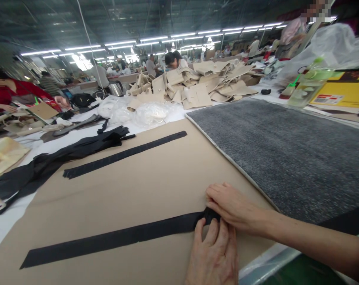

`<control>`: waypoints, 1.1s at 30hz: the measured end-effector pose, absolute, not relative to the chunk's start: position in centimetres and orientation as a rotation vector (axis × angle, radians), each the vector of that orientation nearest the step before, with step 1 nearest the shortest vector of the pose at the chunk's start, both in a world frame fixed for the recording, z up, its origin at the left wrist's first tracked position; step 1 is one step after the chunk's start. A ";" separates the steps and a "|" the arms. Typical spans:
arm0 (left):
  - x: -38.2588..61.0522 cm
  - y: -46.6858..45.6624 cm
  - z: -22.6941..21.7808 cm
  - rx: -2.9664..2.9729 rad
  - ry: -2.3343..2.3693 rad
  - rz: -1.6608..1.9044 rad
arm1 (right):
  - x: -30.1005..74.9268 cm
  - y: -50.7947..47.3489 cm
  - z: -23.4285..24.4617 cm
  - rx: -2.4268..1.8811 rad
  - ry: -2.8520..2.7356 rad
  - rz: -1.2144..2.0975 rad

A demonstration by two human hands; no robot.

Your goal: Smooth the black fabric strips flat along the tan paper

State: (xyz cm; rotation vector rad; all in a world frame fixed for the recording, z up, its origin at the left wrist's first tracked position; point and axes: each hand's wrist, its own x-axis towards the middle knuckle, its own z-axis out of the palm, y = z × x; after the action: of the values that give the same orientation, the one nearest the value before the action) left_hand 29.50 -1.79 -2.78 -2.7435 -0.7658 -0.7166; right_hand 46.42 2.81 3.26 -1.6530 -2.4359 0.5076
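A long black fabric strip point(114, 238) lies flat on the brown cardboard sheet point(137, 186), running from lower left to the right. My left hand point(215, 253) presses on its right end with fingers stretched out flat. My right hand point(231, 208) comes in from the right and lies with its fingers together on the same end of the strip. A second black strip point(122, 155) lies farther back on the cardboard.
A grey carpet-like mat point(286, 150) borders the cardboard on the right. A heap of black fabric point(48, 162) lies at the left, beige cut pieces point(197, 85) pile up behind, a green bottle point(308, 81) and yellow box point(345, 93) at the far right. People work at other tables.
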 end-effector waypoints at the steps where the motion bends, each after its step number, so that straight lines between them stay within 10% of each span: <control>1: 29.5 -1.8 -2.8 -2.735 -0.772 -0.723 | 46.5 2.9 3.5 -1.667 -2.395 0.585; 6: 29.6 -1.8 -2.5 -2.717 -0.785 -0.769 | 47.5 3.1 5.4 -1.458 -2.410 0.831; 18: 29.8 -1.9 -3.1 -2.733 -0.768 -0.858 | 46.1 3.4 2.6 -1.311 -2.714 0.285; 33: 26.9 -1.6 -2.8 -2.762 -0.687 -1.174 | 48.2 2.8 5.5 -1.340 -2.487 0.881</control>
State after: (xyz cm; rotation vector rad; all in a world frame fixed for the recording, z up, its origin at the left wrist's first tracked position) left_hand 26.87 -1.57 -2.82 -2.7620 -0.6872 -1.1736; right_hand 48.20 2.83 5.53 -1.3401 -2.4869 0.8810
